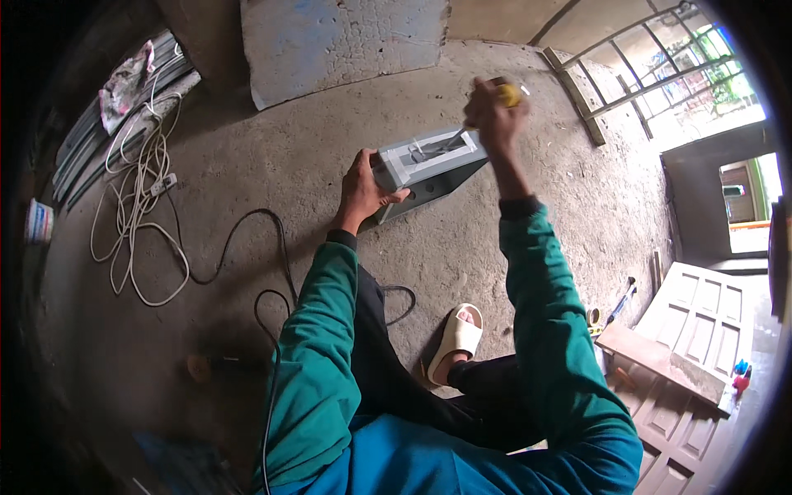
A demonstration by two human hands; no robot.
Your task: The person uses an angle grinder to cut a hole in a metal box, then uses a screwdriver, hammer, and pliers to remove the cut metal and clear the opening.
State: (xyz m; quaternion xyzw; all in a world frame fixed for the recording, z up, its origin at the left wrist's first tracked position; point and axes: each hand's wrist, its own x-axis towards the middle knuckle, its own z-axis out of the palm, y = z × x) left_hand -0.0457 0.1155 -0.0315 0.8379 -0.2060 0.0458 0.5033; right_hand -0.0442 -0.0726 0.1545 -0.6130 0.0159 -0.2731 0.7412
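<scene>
Right hand (497,124), ours: fist closed around a yellow-handled screwdriver (509,96), blurred; the metal shaft slants down toward the box's top, and we cannot tell whether its tip touches.

Left hand (363,194), ours: narrowed in a clasp on the near-left end of the box, thumb along the side.

Box (441,171), grey, one: located just above the middle of our view, tilted, pale strips (398,166) edging its top, round holes in its inner wall. With the box as clock centre, our right hand lies at 2 o'clock, our left at 8.

Farther out, on or about the concrete floor (561,223):
- 6 o'clock: cream slide sandal (455,337), worn.
- 8: black cable (278,221).
- 9: tangled white cord (132,239); grey metal profiles (74,157); white tub (39,221).
- 11: weathered sheet (346,49).
- 2: metal grille (633,101).
- 4: panelled door (701,305).
</scene>
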